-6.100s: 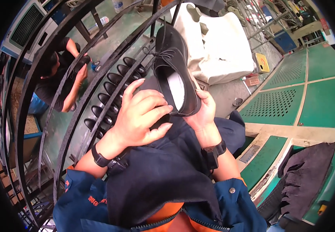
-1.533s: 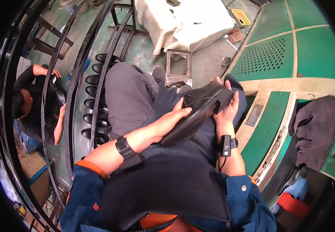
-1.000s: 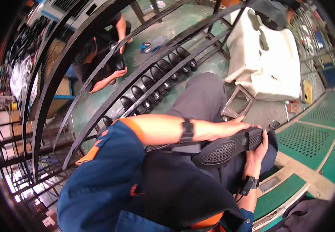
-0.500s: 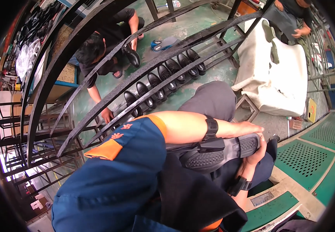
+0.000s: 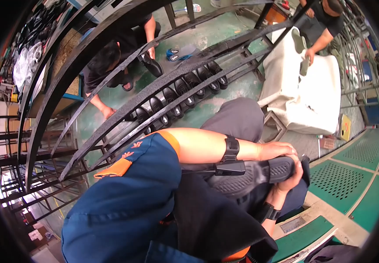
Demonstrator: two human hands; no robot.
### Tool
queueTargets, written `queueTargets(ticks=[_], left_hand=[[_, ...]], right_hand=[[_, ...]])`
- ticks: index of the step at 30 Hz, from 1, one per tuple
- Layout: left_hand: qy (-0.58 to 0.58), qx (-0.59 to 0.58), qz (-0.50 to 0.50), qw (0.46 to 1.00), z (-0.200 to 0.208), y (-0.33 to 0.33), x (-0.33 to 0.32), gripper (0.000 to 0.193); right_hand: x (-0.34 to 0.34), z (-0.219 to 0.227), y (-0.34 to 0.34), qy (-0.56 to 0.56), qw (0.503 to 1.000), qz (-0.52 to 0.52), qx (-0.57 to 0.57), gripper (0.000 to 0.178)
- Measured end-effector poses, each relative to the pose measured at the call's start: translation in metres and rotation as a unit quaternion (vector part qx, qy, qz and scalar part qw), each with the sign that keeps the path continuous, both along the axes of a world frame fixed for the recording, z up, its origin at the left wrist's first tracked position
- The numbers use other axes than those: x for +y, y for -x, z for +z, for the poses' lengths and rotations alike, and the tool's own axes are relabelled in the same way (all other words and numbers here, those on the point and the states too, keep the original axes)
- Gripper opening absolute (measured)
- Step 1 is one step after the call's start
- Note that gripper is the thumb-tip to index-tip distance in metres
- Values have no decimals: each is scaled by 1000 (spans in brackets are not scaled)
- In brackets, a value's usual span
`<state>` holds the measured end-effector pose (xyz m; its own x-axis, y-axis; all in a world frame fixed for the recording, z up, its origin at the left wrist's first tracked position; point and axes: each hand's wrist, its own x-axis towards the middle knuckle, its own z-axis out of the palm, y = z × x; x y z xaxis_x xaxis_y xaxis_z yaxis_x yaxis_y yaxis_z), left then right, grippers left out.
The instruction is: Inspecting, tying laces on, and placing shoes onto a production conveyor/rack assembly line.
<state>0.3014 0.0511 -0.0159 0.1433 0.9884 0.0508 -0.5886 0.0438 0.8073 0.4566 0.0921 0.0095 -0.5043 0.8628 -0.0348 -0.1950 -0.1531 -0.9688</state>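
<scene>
A black shoe lies across my lap with its treaded sole facing up and its heel pointing right. My left hand is closed over the far side of the heel. My right hand wraps round the heel's right end from the near side, and the fingers of both hands meet at the back of the shoe. Each wrist wears a black strap; the left strap carries a dark box that hides part of the shoe's far edge. The shoe's upper is mostly out of sight underneath.
A black metal rack arches past my left, with several black shoes lined up behind its bars. A crouching co-worker holds another shoe. At the right stand a white-draped stack, where another person reaches, and a green perforated platform.
The view has shifted slightly. My hands keep their hold on the shoe's heel. The person at the far right has reached a hand down to the green piece on the white drape.
</scene>
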Motion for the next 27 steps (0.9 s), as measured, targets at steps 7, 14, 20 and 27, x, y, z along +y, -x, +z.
queueTargets(ticks=[7, 14, 20, 27], left_hand=[[-142, 80, 154, 975, 21, -2, -33, 49], [-126, 44, 250, 959, 26, -12, -49, 57], [-146, 50, 256, 954, 34, -11, -56, 57], [-161, 51, 249, 954, 41, -4, -57, 53]], right_hand=[[48, -26, -16, 271, 954, -126, 26, 67], [48, -22, -5, 295, 944, -146, 19, 70], [36, -2, 8, 279, 943, -183, -4, 69], [32, 8, 10, 266, 945, -188, -15, 66]])
